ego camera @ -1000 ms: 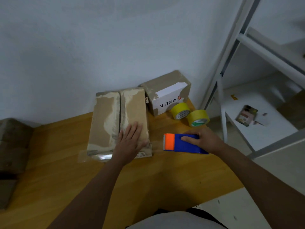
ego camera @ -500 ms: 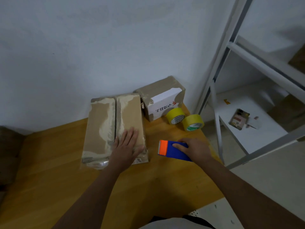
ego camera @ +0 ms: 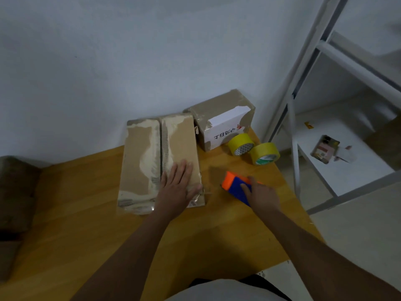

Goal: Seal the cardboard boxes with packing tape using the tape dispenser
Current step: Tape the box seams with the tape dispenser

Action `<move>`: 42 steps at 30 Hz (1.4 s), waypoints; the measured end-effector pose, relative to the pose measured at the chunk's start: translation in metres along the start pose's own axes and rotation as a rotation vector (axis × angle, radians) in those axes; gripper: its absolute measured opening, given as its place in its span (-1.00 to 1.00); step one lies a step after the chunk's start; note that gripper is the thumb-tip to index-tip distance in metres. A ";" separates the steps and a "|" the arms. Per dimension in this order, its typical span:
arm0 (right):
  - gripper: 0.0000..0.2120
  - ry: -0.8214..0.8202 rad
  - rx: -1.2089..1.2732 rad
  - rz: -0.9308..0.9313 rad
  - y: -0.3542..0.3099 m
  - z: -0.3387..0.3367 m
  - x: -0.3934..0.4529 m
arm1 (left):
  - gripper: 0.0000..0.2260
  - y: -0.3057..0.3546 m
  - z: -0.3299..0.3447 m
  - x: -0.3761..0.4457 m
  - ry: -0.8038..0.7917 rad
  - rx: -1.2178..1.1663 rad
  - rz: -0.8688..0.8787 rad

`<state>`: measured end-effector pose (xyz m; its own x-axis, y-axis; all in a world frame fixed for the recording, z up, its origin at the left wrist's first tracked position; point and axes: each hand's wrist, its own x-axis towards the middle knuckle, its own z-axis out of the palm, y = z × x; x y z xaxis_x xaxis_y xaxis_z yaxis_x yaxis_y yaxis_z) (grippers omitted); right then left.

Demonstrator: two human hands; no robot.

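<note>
Head view: the left hand lies flat, fingers straight, on the right flap of the long cardboard box at centre frame — pinning the flaps level, I'd say, so the middle seam can take tape — while the right hand curls around the blue-and-orange tape dispenser just right of it on the wooden table. Behind, a smaller taped box and two yellow tape rolls sit clear of the seam — nothing blocks it.

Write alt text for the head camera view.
A person's left hand presses flat on a long cardboard box on a wooden table, while the right hand grips a blue-and-orange tape dispenser. Two yellow tape rolls sit behind.
</note>
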<state>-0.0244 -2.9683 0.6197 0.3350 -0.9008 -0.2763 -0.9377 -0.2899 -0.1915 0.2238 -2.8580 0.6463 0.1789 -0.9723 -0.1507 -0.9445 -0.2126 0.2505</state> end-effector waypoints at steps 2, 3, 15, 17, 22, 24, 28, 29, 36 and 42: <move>-0.50 -0.093 0.012 0.000 -0.019 0.016 -0.011 | -0.26 -0.001 -0.001 0.000 -0.005 -0.016 -0.001; -0.50 -0.056 0.019 -0.003 -0.024 0.018 -0.015 | -0.26 -0.002 0.000 0.000 -0.008 -0.019 0.001; -0.71 -0.345 1.458 0.268 -0.078 0.003 -0.024 | -0.30 -0.005 0.004 0.003 0.010 -0.095 0.008; -0.76 -0.331 1.480 0.276 -0.074 0.006 -0.025 | -0.30 -0.005 0.005 0.004 0.014 -0.103 0.010; -0.73 -0.178 1.491 0.230 -0.074 0.003 -0.027 | -0.30 -0.005 0.005 0.004 0.016 -0.086 0.007; -0.71 -0.065 1.433 0.211 -0.077 0.001 -0.029 | -0.30 -0.005 0.005 0.004 0.015 -0.085 0.002; -0.64 0.138 1.420 0.222 -0.085 0.002 -0.035 | -0.31 -0.004 0.003 0.003 0.005 -0.086 -0.009; -0.63 0.178 1.431 0.238 -0.085 0.004 -0.037 | -0.32 -0.003 0.002 0.003 0.006 -0.090 -0.010; -0.65 0.233 1.421 0.259 -0.084 0.013 -0.042 | -0.33 -0.002 0.001 0.002 0.005 -0.081 -0.013; -0.61 0.208 1.377 0.169 -0.081 0.004 -0.044 | -0.48 -0.002 -0.013 0.005 -0.044 -0.273 0.006</move>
<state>0.0376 -2.9041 0.6440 0.0950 -0.9585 -0.2690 -0.0820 0.2617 -0.9616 0.2302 -2.8640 0.6579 0.1559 -0.9697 -0.1881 -0.8351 -0.2311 0.4993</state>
